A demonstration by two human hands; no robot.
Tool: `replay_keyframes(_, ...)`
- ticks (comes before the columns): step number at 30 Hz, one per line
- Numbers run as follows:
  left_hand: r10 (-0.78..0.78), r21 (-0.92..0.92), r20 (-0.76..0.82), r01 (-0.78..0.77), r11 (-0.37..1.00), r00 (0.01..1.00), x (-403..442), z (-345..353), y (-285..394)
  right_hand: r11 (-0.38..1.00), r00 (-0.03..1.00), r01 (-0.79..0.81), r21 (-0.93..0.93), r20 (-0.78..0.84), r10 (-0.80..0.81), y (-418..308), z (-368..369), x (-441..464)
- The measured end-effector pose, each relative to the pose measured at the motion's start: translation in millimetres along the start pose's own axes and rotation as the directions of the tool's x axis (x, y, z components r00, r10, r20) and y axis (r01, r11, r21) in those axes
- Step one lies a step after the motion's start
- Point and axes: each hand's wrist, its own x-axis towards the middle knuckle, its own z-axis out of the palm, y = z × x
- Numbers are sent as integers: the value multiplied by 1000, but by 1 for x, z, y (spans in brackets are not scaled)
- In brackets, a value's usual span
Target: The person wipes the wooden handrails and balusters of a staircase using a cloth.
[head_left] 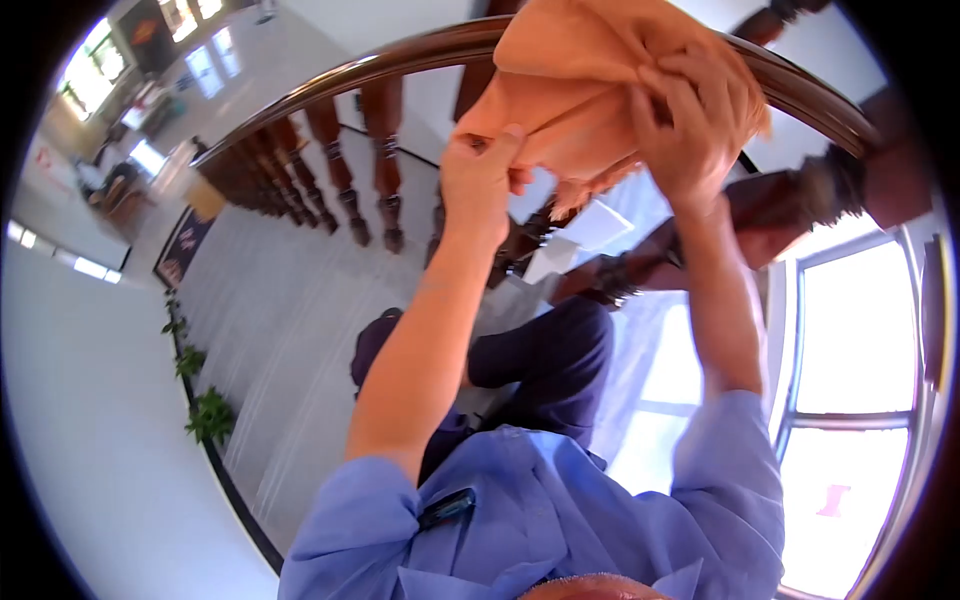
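Observation:
An orange cloth (580, 110) is held up in front of the dark wooden handrail (390, 62), hiding part of it. My left hand (480, 180) pinches the cloth's lower left edge between thumb and fingers. On the right, my right hand (690, 130) grips the bunched cloth with its fingers curled into the folds. The lower edge of the cloth looks frayed and hangs loose between the hands. Whether the cloth touches the rail behind it cannot be made out.
Turned wooden balusters (385, 160) stand below the rail, beside grey stairs (290, 330) running down to the left. Green plants (210, 415) line the white wall. A bright window (850, 340) is at the right. My bent knee (560, 350) shows below the hands.

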Motion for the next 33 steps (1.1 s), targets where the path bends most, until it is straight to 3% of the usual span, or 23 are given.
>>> replay_keyframes(2, 21, -51, 41, -19, 998, 999, 2, 15, -12, 994, 988, -106, 30, -112, 108, 0, -9, -31)
replay_keyframes(4, -76, -123, -5, 75, 990, 997, 1, 28, -22, 962, 953, -270, 26, -131, 271, -3, -12, -55)
replay_keyframes(5, -93, -162, -8, 90, 983, 996, 0, 35, -24, 961, 952, -274, 21, -138, 274, -6, -7, -68)
replay_keyframes(6, -91, -156, 0, 90, 984, 996, 2, 37, -24, 816, 816, -513, 267, -144, 560, -11, 0, -81)
replay_keyframes(7, -131, -167, -15, 127, 978, 991, 5, 39, -25, 564, 613, -664, 492, -75, 787, -14, 6, -92)
replay_keyframes(8, -174, -178, -29, 166, 970, 984, 8, 40, -27, 399, 501, -758, 516, 70, 862, -18, 6, -104)
replay_keyframes(10, -164, -204, -29, 155, 967, 986, 23, 42, -38, 257, 314, -934, 250, 228, 922, -31, -1, -100)
replay_keyframes(12, -84, -221, -130, 54, 974, 988, 28, 51, -31, 249, 369, -856, 453, 199, 908, -38, 4, -108)
replay_keyframes(13, -28, -198, -93, 9, 980, 995, 28, 50, -30, 333, 455, -801, 498, 145, 878, -38, 5, -111)
replay_keyframes(14, -29, -196, -89, 11, 981, 996, 30, 55, -33, 333, 453, -801, 498, 141, 880, -38, 3, -115)
replay_keyframes(16, 216, -232, -47, -221, 947, 975, 37, 69, -47, -68, 260, -821, 567, 479, 838, -36, -4, -125)
replay_keyframes(17, 312, -153, 113, -294, 944, 943, 40, 68, -57, -89, 361, -727, 680, 490, 793, -36, 0, -132)
replay_keyframes(18, 298, -181, 191, -265, 947, 935, 27, 82, -46, -94, 354, -728, 679, 490, 796, -36, 1, -126)
replay_keyframes(20, 473, -45, 348, -490, 871, 809, 31, 96, -58, -90, 429, -642, 762, 454, 781, -31, -2, -106)
replay_keyframes(22, 456, -113, 419, -454, 884, 785, 17, 108, -44, 20, 398, -733, 680, 405, 823, -16, -3, -85)
replay_keyframes(24, 440, -181, 486, -406, 896, 755, 14, 115, -40, -96, 363, -630, 771, 402, 841, 3, 9, -83)
replay_keyframes(26, 515, -85, 449, -539, 838, 730, 25, 117, -46, 242, 492, -646, 724, 152, 857, 12, 28, -66)
replay_keyframes(27, 552, -22, 468, -615, 788, 690, 34, 116, -47, 182, 399, -687, 703, 156, 903, 6, 33, -52)
replay_keyframes(28, 547, -21, 469, -610, 792, 693, 37, 113, -50, 503, 505, -863, 42, 80, 860, 6, 40, -55)
replay_keyframes(30, 424, 33, 552, -528, 849, 718, 38, 114, -46, 249, 438, -745, 619, 173, 882, -5, 35, -39)
replay_keyframes(31, 427, -3, 482, -486, 874, 765, 33, 120, -46, 250, 439, -747, 616, 174, 881, -5, 37, -40)
replay_keyframes(33, 413, 98, 462, -508, 856, 785, 36, 114, -54, 157, 296, -814, 559, 167, 940, -10, 38, -49)
